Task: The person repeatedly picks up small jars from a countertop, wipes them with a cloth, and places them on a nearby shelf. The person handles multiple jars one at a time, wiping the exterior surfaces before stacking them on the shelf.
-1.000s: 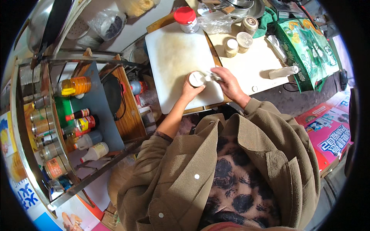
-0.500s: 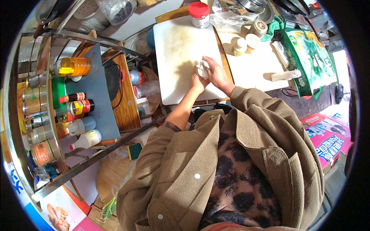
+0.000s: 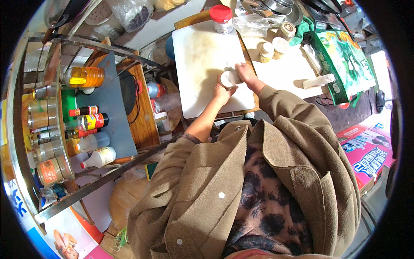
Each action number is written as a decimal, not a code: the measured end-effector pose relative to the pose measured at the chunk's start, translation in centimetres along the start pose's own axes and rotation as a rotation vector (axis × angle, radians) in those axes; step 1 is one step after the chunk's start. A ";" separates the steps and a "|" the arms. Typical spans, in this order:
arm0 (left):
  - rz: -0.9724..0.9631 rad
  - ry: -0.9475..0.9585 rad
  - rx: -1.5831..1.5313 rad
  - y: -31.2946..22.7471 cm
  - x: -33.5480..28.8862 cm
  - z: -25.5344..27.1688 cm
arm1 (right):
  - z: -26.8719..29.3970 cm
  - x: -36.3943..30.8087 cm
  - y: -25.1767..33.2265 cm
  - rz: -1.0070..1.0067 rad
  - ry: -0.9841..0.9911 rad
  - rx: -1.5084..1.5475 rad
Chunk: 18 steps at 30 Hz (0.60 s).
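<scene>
My left hand is wrapped round a small round jar with a pale top, held over the near right part of a white cutting board. Beside the jar's right rim is my right hand, its fingers curled together. Whatever those fingers hold, if anything, is hidden or too small to make out. A tub with a red lid stands at the board's far end. To the right of the board are two white-lidded jars and another jar with a patterned lid.
A green shopping bag stands at the right, with a rolled white packet beside it. Metal pans and a clear plastic bag lie at the back. On the left, a metal-framed rack holds several bottles and jars.
My right hand has moved off the jar's top to its right side, so the pale round top now shows. The left hand still grips the jar. The view has shifted slightly.
</scene>
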<state>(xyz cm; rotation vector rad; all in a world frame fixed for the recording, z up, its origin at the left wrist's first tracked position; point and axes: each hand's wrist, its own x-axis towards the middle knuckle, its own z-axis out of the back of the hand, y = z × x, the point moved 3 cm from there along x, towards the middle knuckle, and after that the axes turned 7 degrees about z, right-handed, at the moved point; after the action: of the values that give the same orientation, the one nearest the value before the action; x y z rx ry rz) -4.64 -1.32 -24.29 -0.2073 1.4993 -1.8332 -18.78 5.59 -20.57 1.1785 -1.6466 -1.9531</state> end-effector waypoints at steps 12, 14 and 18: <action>-0.119 -0.025 0.574 -9.2 -2.7 3.0 | 4.4 -5.9 -5.2 -0.066 -0.135 0.473; -0.119 -0.017 0.579 -8.9 -2.3 3.2 | 4.0 -5.7 -3.8 0.022 -0.150 0.480; -0.112 -0.070 0.546 -6.5 -3.0 6.1 | 0.4 -5.4 -0.3 0.233 -0.212 0.259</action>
<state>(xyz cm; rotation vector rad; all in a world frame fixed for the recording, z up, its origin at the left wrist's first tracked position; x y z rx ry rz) -2.00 -3.97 -15.68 -0.0883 0.9074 -2.2233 -15.76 9.70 -18.80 0.8351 -2.0930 -1.8096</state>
